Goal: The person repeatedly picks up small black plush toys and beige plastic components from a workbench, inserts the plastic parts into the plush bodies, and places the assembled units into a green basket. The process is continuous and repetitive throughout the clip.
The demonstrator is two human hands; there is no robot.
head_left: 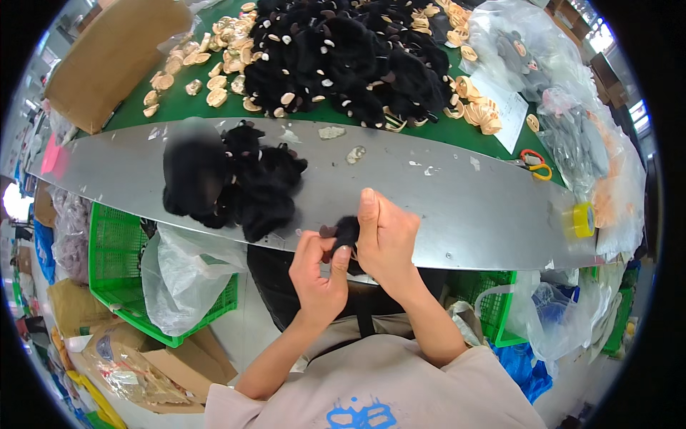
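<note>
I have both hands closed on one small black plush piece (pixel 345 232), held in the air just above the near edge of the grey metal shelf (pixel 457 207). My left hand (pixel 319 270) pinches it from below, thumb and fingers wrapped round its lower end; my right hand (pixel 386 239) clamps it from the side, thumb upright along the fur. A small brownish tab shows at the piece's left edge (what it is I cannot tell, it is too small).

To work this well, I judge the grip should stay short and close to the tab, so the soft fur does not twist between the fingers, and the piece should stay over the shelf so anything dropped lands there, not in the green basket (pixel 118 243) below and to the left.

Just left of the grip, on the shelf, lies a heap of black plush pieces (pixel 236 186). Beyond the shelf, a bigger black pile (pixel 350 57) covers the green table with tan ear-shaped pieces (pixel 214 79) round it. Far right of the grip sit scissors (pixel 534 164) and a yellow tape roll (pixel 582 219).
</note>
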